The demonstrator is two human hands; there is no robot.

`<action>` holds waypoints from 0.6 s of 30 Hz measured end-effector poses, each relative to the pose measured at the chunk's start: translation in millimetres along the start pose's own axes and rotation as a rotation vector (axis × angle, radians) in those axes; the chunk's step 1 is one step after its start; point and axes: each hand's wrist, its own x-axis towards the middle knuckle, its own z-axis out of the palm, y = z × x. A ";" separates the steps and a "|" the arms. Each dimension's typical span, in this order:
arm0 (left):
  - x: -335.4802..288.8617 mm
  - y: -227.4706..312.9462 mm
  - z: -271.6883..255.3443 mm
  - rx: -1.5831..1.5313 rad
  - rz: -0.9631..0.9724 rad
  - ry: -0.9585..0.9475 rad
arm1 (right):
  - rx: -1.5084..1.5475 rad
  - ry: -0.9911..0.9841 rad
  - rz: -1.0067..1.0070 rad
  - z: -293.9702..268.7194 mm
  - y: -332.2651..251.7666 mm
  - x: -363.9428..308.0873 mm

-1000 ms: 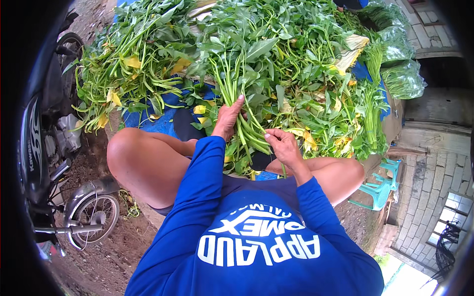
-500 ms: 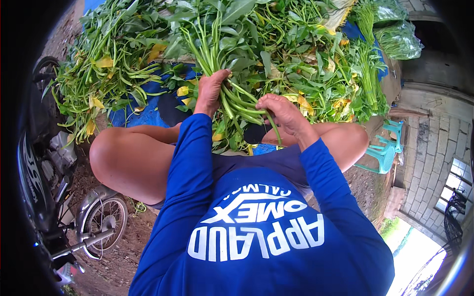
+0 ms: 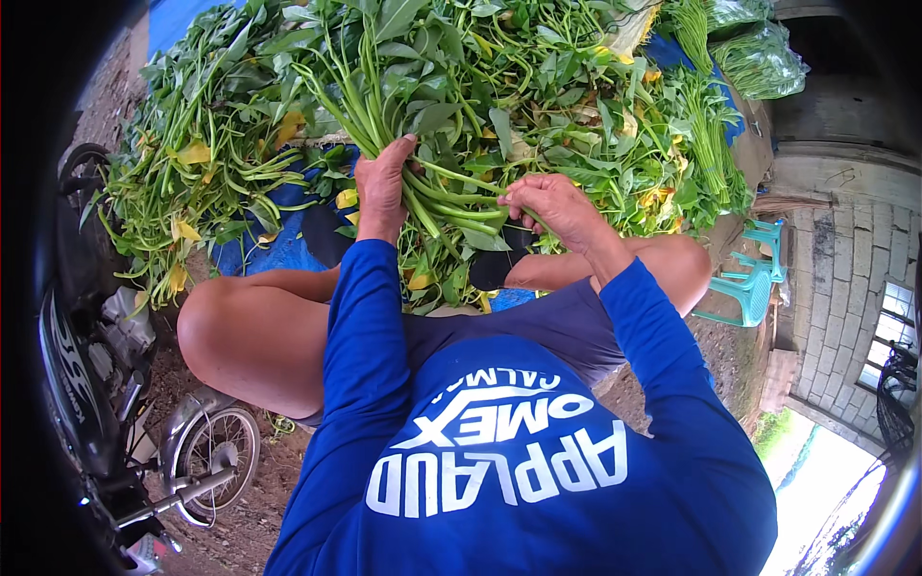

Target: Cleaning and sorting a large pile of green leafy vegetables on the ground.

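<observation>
Stem bunch (image 3: 363, 120): we have it in our left hand (image 3: 382, 187), with leafy tops slanting away from us and lower ends toward our right hand (image 3: 549, 204).
Left hand: its fingers are curled around the stems, thumb laid over.
Right hand: its fingertips pinch what seems one long stem (image 3: 461, 179).
Blue sheet (image 3: 274, 254): left of our left hand, partly covered by greens.
Loose greens (image 3: 567, 106): a wide heap just beyond both hands, not gathered; we judge that much is left. Yellow leaves (image 3: 346, 199) are mixed in and crowd our working place.
Lined-up stems (image 3: 709, 144): beyond our right hand, rightward, seemingly done.
Clear bags (image 3: 764, 62): farther past these, filled with greens, seemingly done also.
Motorcycle (image 3: 82, 384) and green stools (image 3: 747, 293): well apart on our left and right, not blocking our hands.
</observation>
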 end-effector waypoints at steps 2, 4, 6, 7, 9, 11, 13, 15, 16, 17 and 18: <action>-1.0 3.8 0.8 0.009 0.021 0.031 | -0.133 0.059 -0.043 3.7 -7.6 5.6; 0.7 8.0 3.1 0.022 0.033 0.034 | -0.406 -0.028 -0.191 8.4 -11.1 17.2; -7.4 14.4 17.4 -0.031 0.048 0.086 | -0.773 -0.224 -0.186 24.1 -22.7 22.2; -5.5 19.0 10.3 -0.024 0.055 0.089 | -0.770 -0.228 -0.196 31.5 -24.0 15.7; 5.5 28.4 -12.6 0.069 0.069 0.202 | -1.220 -0.529 -0.293 43.1 -21.6 4.3; 14.6 42.1 -17.3 0.172 0.156 0.254 | -1.353 -0.531 -0.080 27.5 7.2 36.7; 12.8 60.0 -32.1 0.287 0.182 0.329 | -1.596 -0.515 0.132 8.8 18.8 71.2; 4.2 70.0 -41.2 0.308 0.214 0.365 | -1.487 -0.071 0.031 -2.5 2.0 98.5; 4.9 70.3 -38.0 0.295 0.206 0.371 | -1.191 0.100 -0.056 -12.1 4.9 123.2; 5.5 69.9 -38.8 0.286 0.197 0.383 | -0.969 0.176 -0.140 -13.7 -2.1 145.8; 6.8 67.5 -40.8 0.306 0.167 0.399 | -0.745 0.246 -0.220 -10.6 -8.5 167.2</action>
